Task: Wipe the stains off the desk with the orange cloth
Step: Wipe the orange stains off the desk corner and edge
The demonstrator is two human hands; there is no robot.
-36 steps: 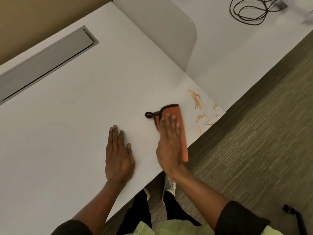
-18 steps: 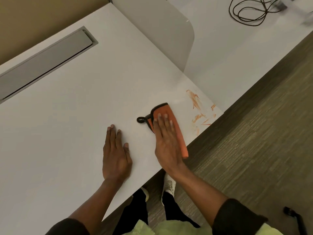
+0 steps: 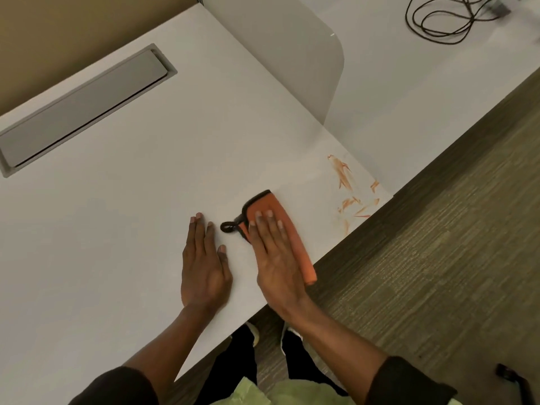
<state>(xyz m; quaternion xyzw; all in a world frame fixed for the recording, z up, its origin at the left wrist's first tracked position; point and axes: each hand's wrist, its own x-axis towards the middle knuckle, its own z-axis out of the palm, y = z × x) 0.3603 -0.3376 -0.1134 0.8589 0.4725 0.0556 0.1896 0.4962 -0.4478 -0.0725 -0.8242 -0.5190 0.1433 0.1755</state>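
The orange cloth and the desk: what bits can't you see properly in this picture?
Head view, the only one:
- Most of the orange cloth is covered by the right hand pressing flat on it.
- The desk beneath the cloth and the left hand is hidden, so any stains there can't be told.
- The black cable runs off the top edge.
- The object beside it is blurred.

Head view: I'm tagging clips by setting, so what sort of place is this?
Probably an office workstation: a white desk with a built-in cable hatch, a privacy divider between desks, and carpet flooring.
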